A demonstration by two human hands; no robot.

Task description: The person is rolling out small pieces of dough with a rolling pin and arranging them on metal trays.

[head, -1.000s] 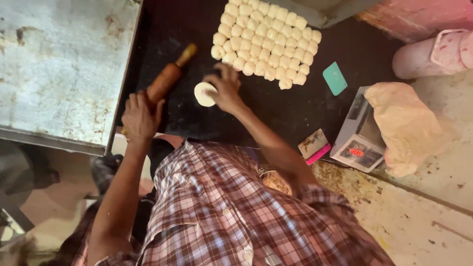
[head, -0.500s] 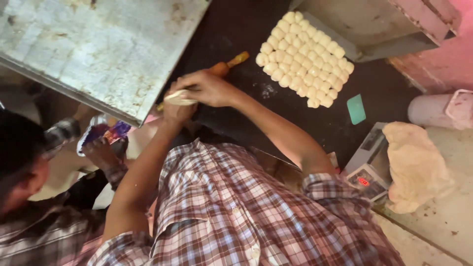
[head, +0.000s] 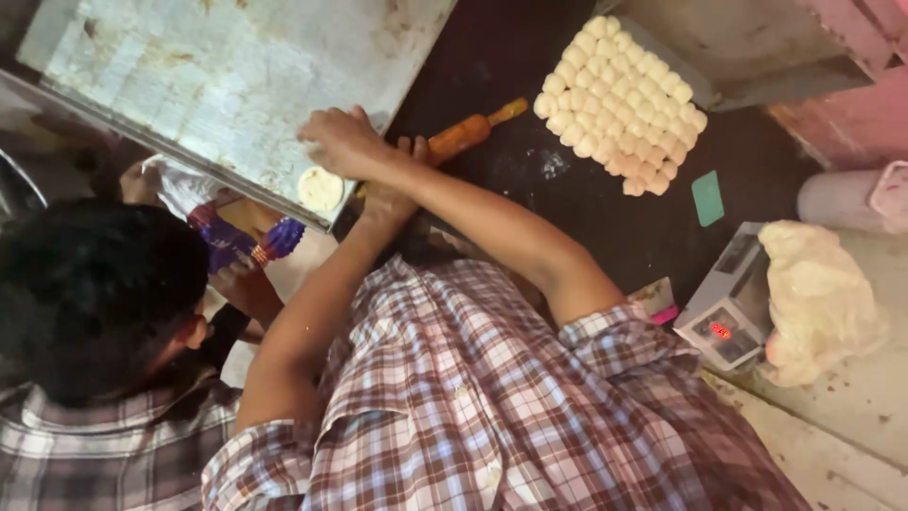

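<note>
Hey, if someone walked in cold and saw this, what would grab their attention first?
Probably the tight block of pale round dough balls on the dark worktop, upper right. Next, the two crossed arms in the middle: the right hand reaches left over the small flat dough disc at the edge of the scuffed metal sheet, and the left hand lies by the orange wooden rolling pin. Another person's dark-haired head fills the lower left.

Orange rolling pin (head: 461,136); pale cream dough balls (head: 619,104); black worktop (head: 567,203); teal scraper (head: 707,198); red-white plaid shirt (head: 492,407).
</note>
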